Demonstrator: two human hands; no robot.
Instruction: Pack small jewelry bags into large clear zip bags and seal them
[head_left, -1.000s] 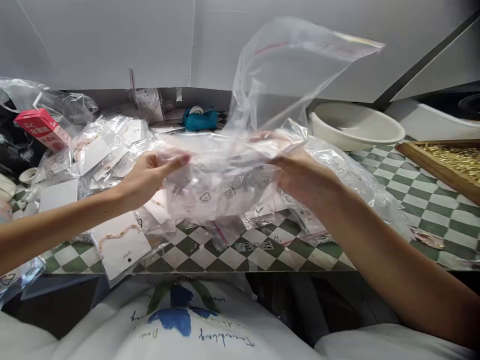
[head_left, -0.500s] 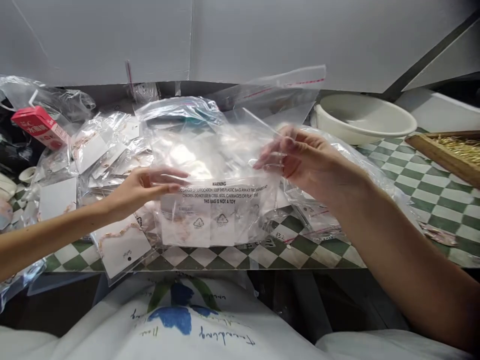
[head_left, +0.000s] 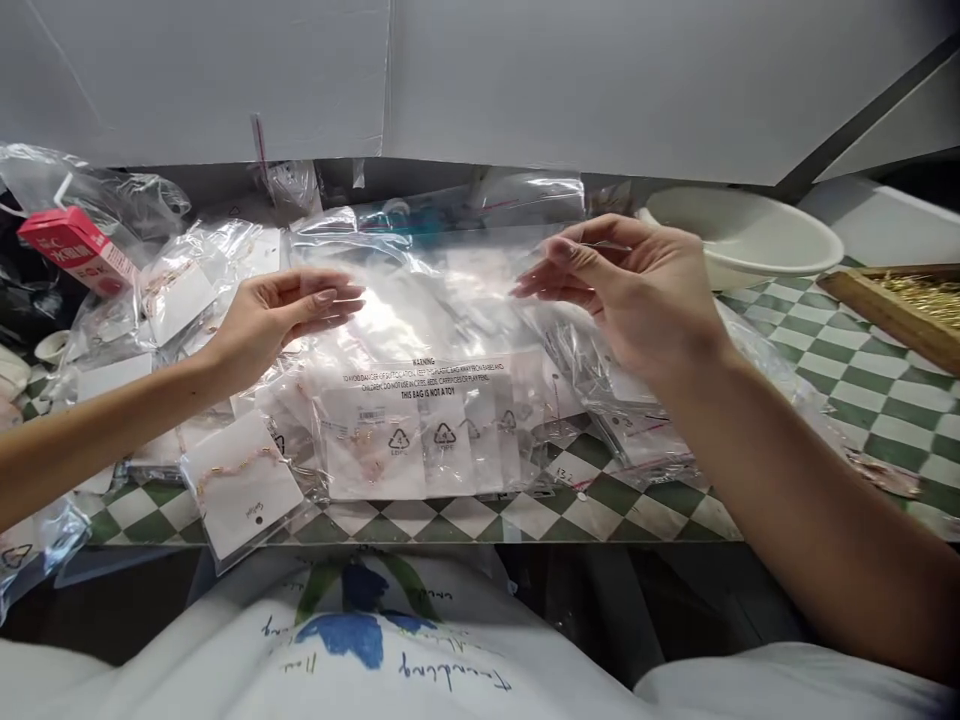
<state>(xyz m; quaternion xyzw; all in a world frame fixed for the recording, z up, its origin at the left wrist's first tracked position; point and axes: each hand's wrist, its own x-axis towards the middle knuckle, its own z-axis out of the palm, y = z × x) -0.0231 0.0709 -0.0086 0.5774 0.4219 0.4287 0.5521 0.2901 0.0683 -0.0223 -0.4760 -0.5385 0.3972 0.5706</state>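
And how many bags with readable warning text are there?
1: the large clear bag, mostly between the left hand and right hand. Others may be hidden.

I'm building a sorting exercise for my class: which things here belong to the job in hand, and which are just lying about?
Likely part of the job:
- large clear bag, between the left hand and right hand
- carded packets showing through it
- loose jewellery card, probably

Apparently just lying about:
- red drink carton
- white basin
- wooden tray
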